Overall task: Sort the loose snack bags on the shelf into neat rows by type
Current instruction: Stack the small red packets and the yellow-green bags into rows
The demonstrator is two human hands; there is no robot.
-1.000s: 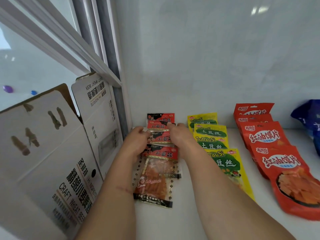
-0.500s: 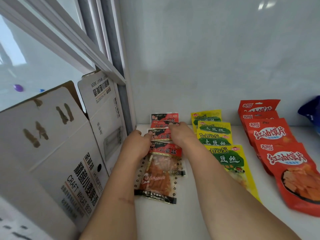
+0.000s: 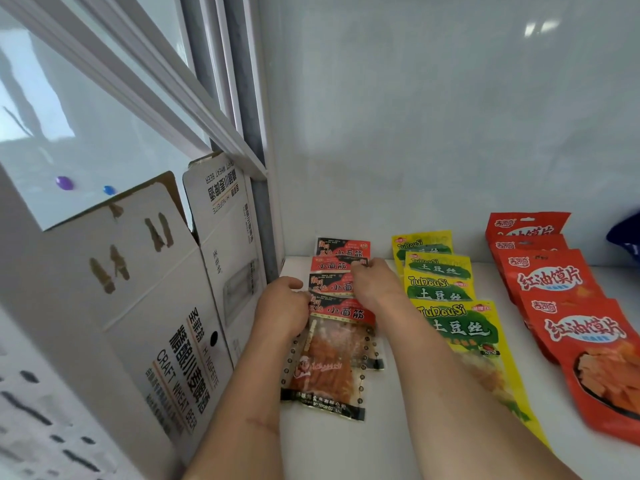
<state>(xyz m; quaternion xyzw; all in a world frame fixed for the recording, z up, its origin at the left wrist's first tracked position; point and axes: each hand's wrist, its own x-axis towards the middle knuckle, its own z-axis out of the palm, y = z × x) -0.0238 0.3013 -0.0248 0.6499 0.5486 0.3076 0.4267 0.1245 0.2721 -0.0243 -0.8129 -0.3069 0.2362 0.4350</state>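
Several red-and-black snack bags [image 3: 341,249] lie overlapped in a row running from the back wall toward me; the front one [image 3: 325,372] has a clear window. My left hand [image 3: 282,308] curls against the row's left edge at the third and fourth bags. On the right edge, my right hand [image 3: 372,282] has its fingertips on the second and third bags. Both hands pinch the row between them. A row of yellow bags [image 3: 440,271] lies just to the right, and a row of red bags [image 3: 554,278] beyond it.
An open cardboard beer box [image 3: 156,306] stands tight against the shelf's left side by the grey frame post [image 3: 258,188]. A blue bag [image 3: 627,237] shows at the right edge. The white shelf [image 3: 388,445] meets the white back wall.
Both hands stay on the red-and-black row; my left hand has slid a little nearer to me along its left edge. The view has shifted slightly.
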